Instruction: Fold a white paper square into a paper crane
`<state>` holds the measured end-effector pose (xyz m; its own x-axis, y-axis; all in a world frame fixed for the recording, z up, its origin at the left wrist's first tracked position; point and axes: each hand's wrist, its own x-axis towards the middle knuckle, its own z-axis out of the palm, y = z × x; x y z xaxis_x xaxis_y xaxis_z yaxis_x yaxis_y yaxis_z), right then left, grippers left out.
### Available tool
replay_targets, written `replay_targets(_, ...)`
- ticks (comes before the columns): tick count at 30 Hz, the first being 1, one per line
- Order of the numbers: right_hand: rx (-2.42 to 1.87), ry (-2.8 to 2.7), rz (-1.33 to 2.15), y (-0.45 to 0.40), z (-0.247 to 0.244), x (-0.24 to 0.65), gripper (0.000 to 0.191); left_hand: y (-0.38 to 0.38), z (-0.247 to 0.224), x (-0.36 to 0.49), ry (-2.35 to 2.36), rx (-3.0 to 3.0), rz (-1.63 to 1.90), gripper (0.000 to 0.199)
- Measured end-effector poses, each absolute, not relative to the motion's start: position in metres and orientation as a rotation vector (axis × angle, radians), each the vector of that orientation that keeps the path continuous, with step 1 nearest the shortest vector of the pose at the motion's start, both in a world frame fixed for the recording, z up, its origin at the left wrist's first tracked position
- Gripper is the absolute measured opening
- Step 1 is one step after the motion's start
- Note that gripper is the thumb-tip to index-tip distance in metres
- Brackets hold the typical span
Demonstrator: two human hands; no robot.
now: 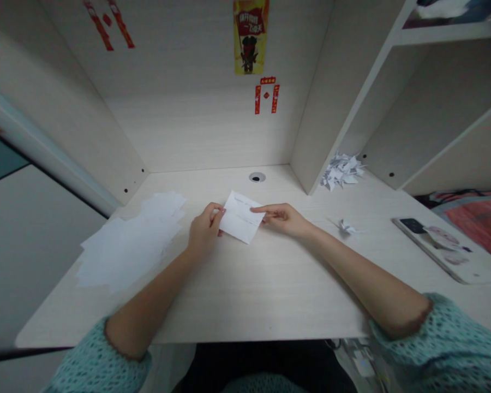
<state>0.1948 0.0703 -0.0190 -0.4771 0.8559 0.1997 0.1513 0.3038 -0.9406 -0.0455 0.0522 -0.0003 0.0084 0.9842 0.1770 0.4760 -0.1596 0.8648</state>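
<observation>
Between my two hands is a small white sheet of paper (241, 217), tilted a little, with faint printed lines on its upper face. My left hand (207, 224) pinches its left edge between thumb and fingers. At the opposite edge my right hand (280, 218) grips it, the thumb or a finger lying across the top near the corner and the other fingers partly hidden beneath. A spread of loose white sheets (126, 248) lies on the desk to the left of my left hand. Right of my right forearm sits a small folded paper piece (347, 227).
The pale wooden desk (249, 295) has a cable hole (257, 177) at the back. A pile of folded paper pieces (341, 170) rests beyond the upright divider (335, 109). A phone (442, 248) lies at right, beside red cloth (478, 218). Cabinet walls enclose the back and sides.
</observation>
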Motion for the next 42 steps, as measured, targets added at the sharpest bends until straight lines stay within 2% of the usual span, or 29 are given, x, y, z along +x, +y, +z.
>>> replay_targets(3,-0.867,-1.855,1.262,0.07,-0.02,0.194,0.047,0.058,-0.001,-0.049,1.459,1.678,1.095,0.026)
replay_targets(13,-1.007,-1.443,1.281,0.073,-0.023,0.185,0.025,0.063,0.0,-0.05,1.317,1.596,0.97,0.03)
replay_targets(21,-0.963,-1.033,1.51,0.075,-0.027,0.177,0.026,0.061,-0.006,-0.045,1.211,1.574,0.941,0.026)
replay_targets(28,-1.041,-1.249,1.335,0.066,-0.015,0.175,0.024,0.055,-0.003,-0.038,1.187,1.359,1.064,0.039)
replay_targets(32,-1.066,-1.336,1.283,0.055,-0.008,0.168,0.026,0.048,0.002,-0.032,1.078,1.188,1.028,0.056)
replay_targets(42,-0.948,-1.352,1.203,0.049,-0.016,0.159,0.03,0.041,0.0,-0.028,1.171,1.077,1.19,0.041)
